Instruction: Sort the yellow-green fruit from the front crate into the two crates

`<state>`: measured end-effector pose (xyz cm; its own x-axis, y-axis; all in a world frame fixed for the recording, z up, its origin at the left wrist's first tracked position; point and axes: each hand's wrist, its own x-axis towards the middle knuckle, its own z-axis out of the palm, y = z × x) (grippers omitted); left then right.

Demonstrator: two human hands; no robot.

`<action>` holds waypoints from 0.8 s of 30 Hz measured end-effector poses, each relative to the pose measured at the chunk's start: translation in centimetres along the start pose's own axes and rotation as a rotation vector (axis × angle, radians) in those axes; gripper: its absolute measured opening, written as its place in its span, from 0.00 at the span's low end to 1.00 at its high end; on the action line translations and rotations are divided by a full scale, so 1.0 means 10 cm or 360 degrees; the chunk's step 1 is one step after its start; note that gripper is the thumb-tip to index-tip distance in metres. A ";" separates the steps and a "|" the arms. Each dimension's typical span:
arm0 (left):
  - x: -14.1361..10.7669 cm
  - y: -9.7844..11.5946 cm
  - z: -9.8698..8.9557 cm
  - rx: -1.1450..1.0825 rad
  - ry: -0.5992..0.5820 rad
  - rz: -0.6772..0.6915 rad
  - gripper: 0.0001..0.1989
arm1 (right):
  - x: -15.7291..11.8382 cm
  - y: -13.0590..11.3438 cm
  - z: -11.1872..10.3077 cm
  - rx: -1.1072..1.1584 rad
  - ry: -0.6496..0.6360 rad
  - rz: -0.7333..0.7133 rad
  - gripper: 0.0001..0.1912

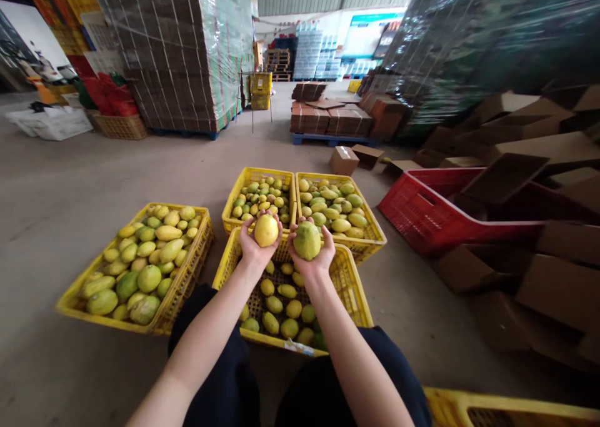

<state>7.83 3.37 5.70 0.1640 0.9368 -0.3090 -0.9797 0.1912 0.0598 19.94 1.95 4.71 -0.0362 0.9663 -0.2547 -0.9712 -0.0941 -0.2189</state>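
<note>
A round, smooth yellow papaya [266,230] rests in my left hand [253,247], the palm turned up and the fingers curled behind it. My right hand [315,264] cups a greener, slightly ribbed papaya [307,241] at the same height. Both hands are held side by side, a little apart, over the near yellow crate [352,289]. Inside that crate lie several yellow-green papayas [290,309] in a loose layer, partly hidden by my forearms. Behind my hands, two more yellow crates hold small papayas [262,195] on the left and longer ones [335,208] on the right.
At left, a stacked yellow crate [206,239] is heaped with larger papayas. A red crate [412,217] and many open cardboard boxes [562,277] crowd the right. Another yellow crate edge [515,405] shows at lower right. Wrapped pallet stacks [164,52] stand farther back.
</note>
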 end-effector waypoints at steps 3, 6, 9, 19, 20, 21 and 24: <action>0.00 0.01 0.01 0.0020 -0.0001 0.0044 0.12 | 0.01 0.01 -0.01 -0.0048 -0.0028 -0.0007 0.10; -0.02 0.01 0.04 0.0030 0.0004 0.0070 0.13 | 0.01 0.02 -0.01 -0.0068 -0.0040 -0.0012 0.09; -0.04 0.01 0.06 0.0048 0.0026 0.0088 0.13 | 0.01 0.02 -0.02 -0.0104 -0.0049 -0.0019 0.08; -0.07 0.02 0.07 0.0140 -0.0037 0.0149 0.14 | -0.01 0.04 -0.02 -0.0247 -0.0182 -0.0040 0.06; -0.08 0.02 0.07 0.0154 -0.0039 0.0155 0.14 | -0.02 0.04 -0.01 -0.0253 -0.0182 -0.0041 0.06; -0.10 0.02 0.08 0.0172 -0.0038 0.0163 0.14 | -0.03 0.05 0.00 -0.0258 -0.0182 -0.0043 0.06; -0.15 0.03 0.10 0.0201 -0.0040 0.0169 0.12 | -0.05 0.06 0.01 -0.0287 -0.0199 -0.0044 0.05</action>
<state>7.39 2.27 7.12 0.0650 0.9604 -0.2708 -0.9696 0.1249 0.2104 19.38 1.41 4.84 -0.0500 0.9902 -0.1300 -0.9147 -0.0977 -0.3921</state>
